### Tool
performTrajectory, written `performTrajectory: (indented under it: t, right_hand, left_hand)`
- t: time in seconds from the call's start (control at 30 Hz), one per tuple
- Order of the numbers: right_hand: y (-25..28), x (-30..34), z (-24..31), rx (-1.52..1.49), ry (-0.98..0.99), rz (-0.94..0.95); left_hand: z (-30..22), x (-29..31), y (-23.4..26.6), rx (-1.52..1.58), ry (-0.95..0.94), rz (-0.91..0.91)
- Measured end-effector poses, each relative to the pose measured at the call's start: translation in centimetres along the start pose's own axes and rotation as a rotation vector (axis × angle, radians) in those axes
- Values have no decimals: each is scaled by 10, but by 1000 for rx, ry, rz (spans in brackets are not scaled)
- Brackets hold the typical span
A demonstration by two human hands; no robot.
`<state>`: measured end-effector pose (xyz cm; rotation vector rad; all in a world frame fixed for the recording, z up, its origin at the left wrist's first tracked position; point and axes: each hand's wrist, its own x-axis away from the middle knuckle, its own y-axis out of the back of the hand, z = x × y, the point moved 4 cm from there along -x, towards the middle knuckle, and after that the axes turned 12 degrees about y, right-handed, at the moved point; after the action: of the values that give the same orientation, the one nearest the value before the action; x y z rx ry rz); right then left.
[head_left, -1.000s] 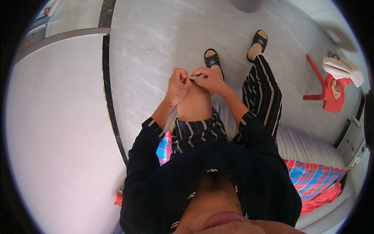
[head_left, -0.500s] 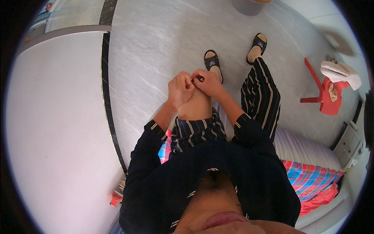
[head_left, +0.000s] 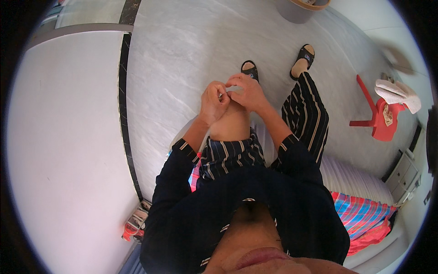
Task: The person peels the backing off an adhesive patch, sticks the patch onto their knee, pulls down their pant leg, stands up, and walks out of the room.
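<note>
My left hand (head_left: pixel 213 102) is closed in a pinch above my bare left knee (head_left: pixel 232 123). Whatever its fingertips hold, if anything, is too small and hidden to name. Right beside it, over the same knee, my right hand (head_left: pixel 248 93) has its thumb and forefinger apart, with a gap between them. Its fingertips reach close to the left hand, and I see nothing held there. The striped trouser leg (head_left: pixel 230 153) is pushed up above that knee. A black slipper (head_left: pixel 249 68) shows beyond the hands, on my left foot.
On the right stands a red plastic stool (head_left: pixel 385 123) with a pale cloth (head_left: pixel 397 93) over it. A grey bucket (head_left: pixel 296 13) is at the far edge. I sit on a bed with a plaid cover (head_left: pixel 362 210). A white cabinet (head_left: pixel 404 180) stands beyond it; a white panel (head_left: pixel 73 137) fills the left.
My right thumb and forefinger have spread from a pinch, and the right hand has risen slightly away from the knee. The left hand stays pinched. The view has shifted a little.
</note>
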<state>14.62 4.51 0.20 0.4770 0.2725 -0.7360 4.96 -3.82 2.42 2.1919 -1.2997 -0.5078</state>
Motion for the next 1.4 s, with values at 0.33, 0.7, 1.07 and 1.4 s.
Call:
performTrajectory:
  t: [0.33,0.7,1.07,1.4]
  right_hand:
    - [-11,6,-12,-305,-380,83]
    - [-18,16,-26,-355,-466,61]
    - [-9,8,-12,-103,-222,45]
    - [-4,-8,4,118,-202,312]
  left_hand:
    - [20,9,1,252,272,28]
    - [22,4,1,114,412,57]
    - [31,4,-5,134,509,60]
    - [32,2,-5,156,451,16]
